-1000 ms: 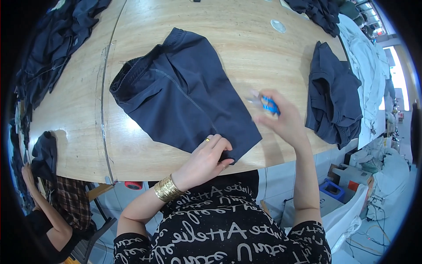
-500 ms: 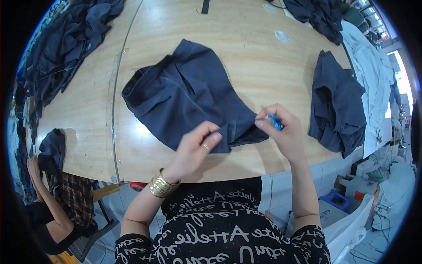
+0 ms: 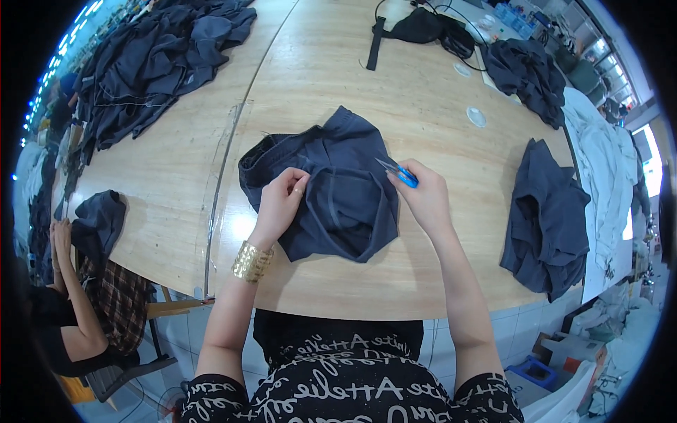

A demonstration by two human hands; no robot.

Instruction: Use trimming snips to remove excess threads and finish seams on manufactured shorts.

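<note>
A pair of dark navy shorts (image 3: 360,148) lies bunched on the wooden table in front of me, its gathered waistband toward the left. One leg opening is folded back toward me, with a seam showing across it. My left hand (image 3: 281,204) pinches the cloth at the upper left of that opening, thumb and fingers pressed together. To the right of the shorts, my right hand (image 3: 429,201) grips blue-handled thread snips (image 3: 407,177). Their pointed metal blades aim up and left, close to the garment's right edge. Whether the tips touch the cloth, I cannot tell.
A folded stack of dark garments (image 3: 543,218) sits at the right, beside pale cloth (image 3: 599,169). Dark clothing heaps (image 3: 162,63) cover the far left. A black strap (image 3: 374,49) and cables lie at the back. At the left edge a co-worker's hands (image 3: 61,236) are near another dark piece (image 3: 99,222).
The leg opening has been turned back and the shorts bunched up. Both hands have moved farther from me. The snips, mostly hidden in my right hand before, now show their blades.
</note>
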